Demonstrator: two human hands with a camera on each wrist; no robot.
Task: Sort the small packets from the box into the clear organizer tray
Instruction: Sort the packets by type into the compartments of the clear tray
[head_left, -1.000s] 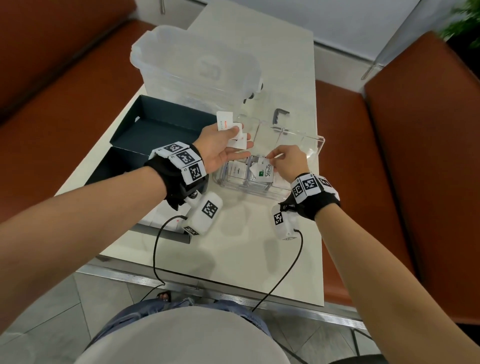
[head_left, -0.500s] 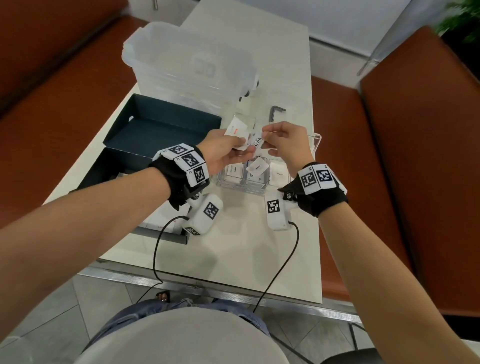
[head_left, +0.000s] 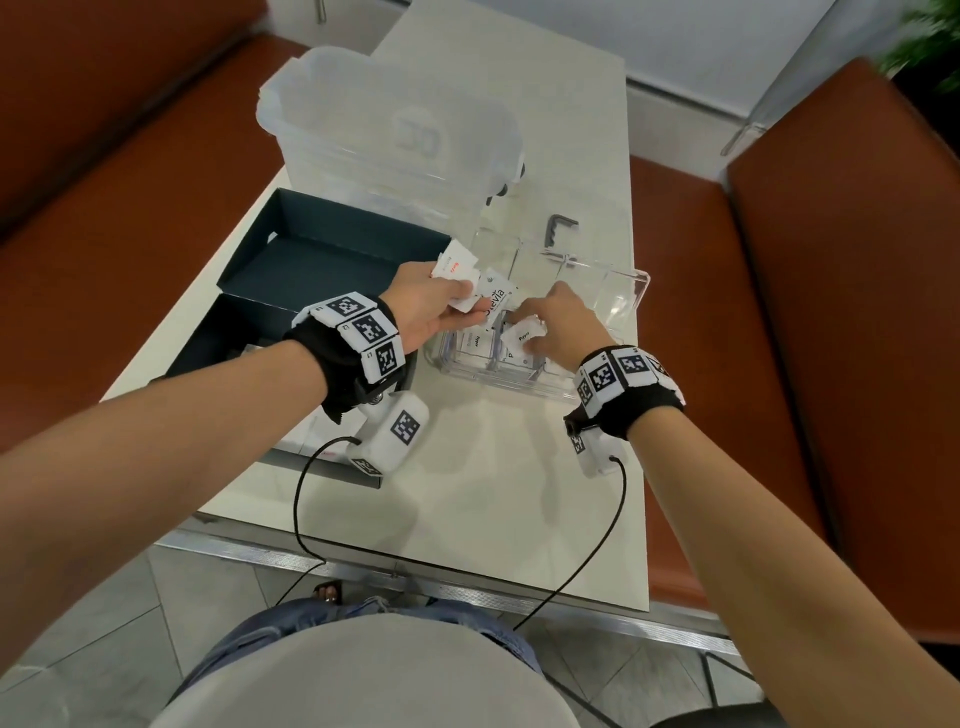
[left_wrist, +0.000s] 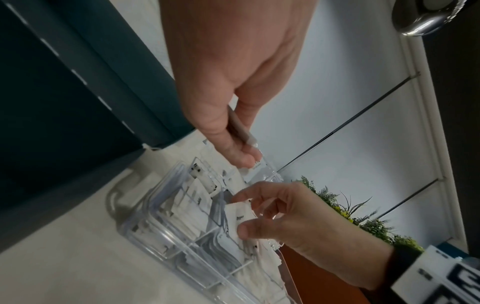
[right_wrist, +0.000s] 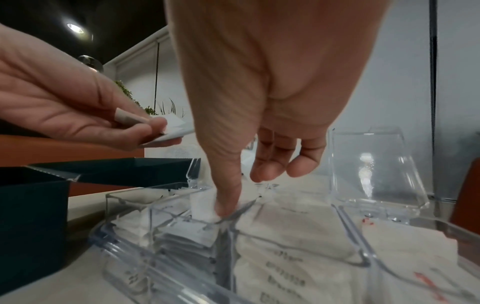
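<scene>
My left hand (head_left: 457, 304) hovers over the left end of the clear organizer tray (head_left: 447, 364) and pinches a small stack of white packets (head_left: 460, 270), a Stevia packet (head_left: 497, 301) among them. My right hand (head_left: 527, 335) pinches one white pepper packet (head_left: 521, 332) by thumb and forefinger, low over a middle compartment. In the right wrist view the thumb (right_wrist: 228, 201) presses that packet (right_wrist: 201, 207) down into the tray (right_wrist: 130, 253). In the left wrist view the pepper packet (left_wrist: 240, 216) stands on edge between compartment walls. Several compartments hold white packets.
The dark open box (head_left: 332, 260) and its lid (head_left: 228, 332) lie left of the tray. The tray's clear hinged lid (head_left: 618, 291) stands open behind it. A large translucent bin (head_left: 389, 130) sits at the back, and a small dark bracket (head_left: 558, 228) lies nearby. The table's front half is bare.
My right hand rose from the tray to the left hand's stack, took one packet, and came back down to a middle compartment. The left hand stayed over the tray's left end.
</scene>
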